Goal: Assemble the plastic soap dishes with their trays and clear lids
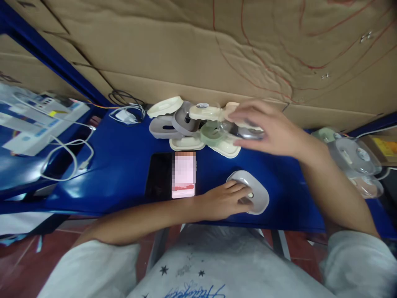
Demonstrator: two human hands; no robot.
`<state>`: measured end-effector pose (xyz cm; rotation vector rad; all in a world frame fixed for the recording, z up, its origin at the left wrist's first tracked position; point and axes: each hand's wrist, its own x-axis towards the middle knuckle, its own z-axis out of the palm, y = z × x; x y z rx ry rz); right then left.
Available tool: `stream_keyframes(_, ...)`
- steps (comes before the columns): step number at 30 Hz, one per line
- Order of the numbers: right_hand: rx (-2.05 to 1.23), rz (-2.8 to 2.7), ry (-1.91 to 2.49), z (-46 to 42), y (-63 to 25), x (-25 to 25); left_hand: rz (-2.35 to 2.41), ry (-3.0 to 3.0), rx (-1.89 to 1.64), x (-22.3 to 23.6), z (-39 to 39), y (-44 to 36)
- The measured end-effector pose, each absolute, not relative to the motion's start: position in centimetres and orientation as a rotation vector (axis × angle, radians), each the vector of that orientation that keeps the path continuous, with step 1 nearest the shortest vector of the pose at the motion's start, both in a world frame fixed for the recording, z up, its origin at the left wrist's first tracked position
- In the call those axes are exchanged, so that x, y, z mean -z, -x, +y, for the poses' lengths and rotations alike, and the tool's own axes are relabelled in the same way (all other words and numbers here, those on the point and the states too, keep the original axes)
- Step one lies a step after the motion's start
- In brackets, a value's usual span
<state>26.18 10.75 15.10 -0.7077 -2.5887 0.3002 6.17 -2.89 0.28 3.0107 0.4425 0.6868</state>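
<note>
A grey oval soap dish (259, 198) lies on the blue table near its front edge. My left hand (231, 200) has its fingers curled over the near-left part of this dish, pressing into its hollow. Above the right end of a pile, my right hand (266, 126) is blurred by motion, its thumb and fingers around a clear plastic cover (228, 129). In the pile are a green soap dish (212, 132), a grey slotted dish (164, 127) and several cream pieces, among them a cream dish (187, 142).
Left of my hands lie a dark phone (159, 176) and a lit phone (183, 174). A white power strip (46, 128) and cables (127, 114) occupy the left side. At the right sit covered grey cases (353, 155). A cardboard wall (186, 54) stands behind.
</note>
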Motion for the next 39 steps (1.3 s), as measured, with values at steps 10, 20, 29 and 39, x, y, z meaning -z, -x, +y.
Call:
stream_keyframes(10,-0.268,-2.734,0.738,21.4,-20.6,-12.0,0.401,-3.04,-0.691,-0.5,-2.4,-5.7)
stream_keyframes(20,-0.253,-2.457,0.814,8.1,-27.7,-8.8,0.414,-2.984,-0.799,0.0,-2.3,-5.9)
stream_keyframes(29,-0.182,-2.018,0.959,0.0,-34.2,-3.7,0.626,-2.945,-1.191,-5.6,0.3,-2.4)
stream_keyframes(39,-0.388,-2.695,0.68,-1.9,-29.2,-2.6,1.662,-2.52,-1.463,-7.4,7.0,5.6)
